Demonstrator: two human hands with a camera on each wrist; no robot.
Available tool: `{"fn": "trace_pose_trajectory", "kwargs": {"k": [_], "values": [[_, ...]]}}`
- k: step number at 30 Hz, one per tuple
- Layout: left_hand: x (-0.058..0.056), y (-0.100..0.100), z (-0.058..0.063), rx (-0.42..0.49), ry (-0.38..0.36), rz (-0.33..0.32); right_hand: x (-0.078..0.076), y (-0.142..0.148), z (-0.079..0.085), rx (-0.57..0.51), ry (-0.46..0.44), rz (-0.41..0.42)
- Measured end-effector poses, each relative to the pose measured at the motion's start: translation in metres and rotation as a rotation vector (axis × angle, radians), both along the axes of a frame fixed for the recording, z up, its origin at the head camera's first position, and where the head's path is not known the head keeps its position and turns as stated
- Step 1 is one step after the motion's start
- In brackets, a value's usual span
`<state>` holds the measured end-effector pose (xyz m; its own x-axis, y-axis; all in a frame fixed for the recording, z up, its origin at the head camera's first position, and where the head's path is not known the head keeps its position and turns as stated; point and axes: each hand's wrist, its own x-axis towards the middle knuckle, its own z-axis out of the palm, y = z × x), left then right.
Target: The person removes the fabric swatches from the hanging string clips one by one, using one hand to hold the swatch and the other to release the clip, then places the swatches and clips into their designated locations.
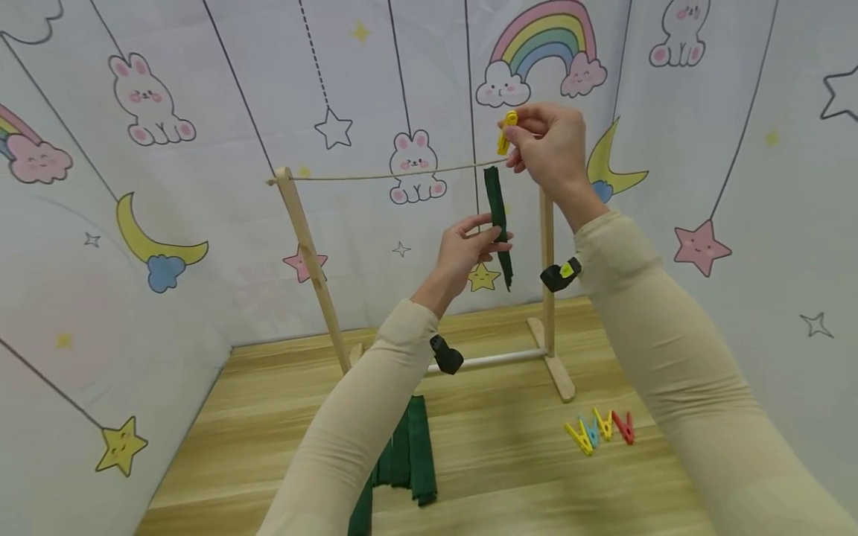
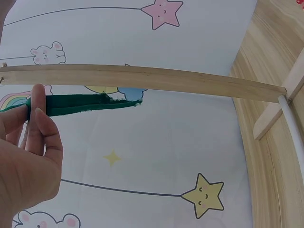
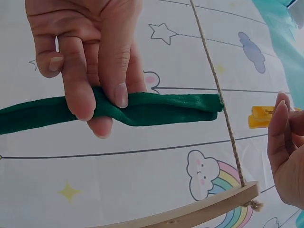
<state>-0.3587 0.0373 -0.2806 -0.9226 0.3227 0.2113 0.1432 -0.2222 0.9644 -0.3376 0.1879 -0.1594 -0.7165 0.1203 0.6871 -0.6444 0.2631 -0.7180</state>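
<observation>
A dark green fabric strip [image 1: 494, 195] hangs lengthwise from my left hand [image 1: 464, 253], which pinches it around its middle between thumb and fingers. Its upper end meets the rope [image 1: 402, 176], as the right wrist view shows, where the strip [image 3: 175, 108] touches the cord. My right hand [image 1: 555, 145] pinches a yellow clothespin [image 1: 506, 134] just above the rope near its right end. In the right wrist view the clothespin [image 3: 260, 117] stands apart from the strip. The left wrist view shows the strip's frayed lower end [image 2: 118, 102] dangling free.
The rope runs between two wooden posts [image 1: 311, 260] joined by a white bar [image 1: 506, 359] low down. Several clothespins [image 1: 599, 430] in yellow, blue and red lie on the wooden surface at right. More green strips [image 1: 421, 450] lie at front left, partly behind my left sleeve.
</observation>
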Motion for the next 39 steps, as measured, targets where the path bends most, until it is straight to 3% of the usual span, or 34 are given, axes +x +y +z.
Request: {"fn": "trace_pose_trajectory", "kwargs": {"k": [12,24,30,39], "values": [[0.006,-0.013,-0.011,0.009,-0.013,0.003,0.016,0.013,-0.012,0.003,0.039,-0.010],[0.028,-0.031,-0.031,0.012,-0.025,-0.010,0.043,0.054,-0.034,0.006,0.034,-0.049],[0.035,-0.042,-0.037,0.024,-0.046,0.010,0.050,0.069,-0.058,0.054,-0.038,-0.069],[0.041,-0.062,-0.056,0.027,-0.047,0.070,0.069,0.094,-0.104,0.212,-0.181,-0.174]]}}
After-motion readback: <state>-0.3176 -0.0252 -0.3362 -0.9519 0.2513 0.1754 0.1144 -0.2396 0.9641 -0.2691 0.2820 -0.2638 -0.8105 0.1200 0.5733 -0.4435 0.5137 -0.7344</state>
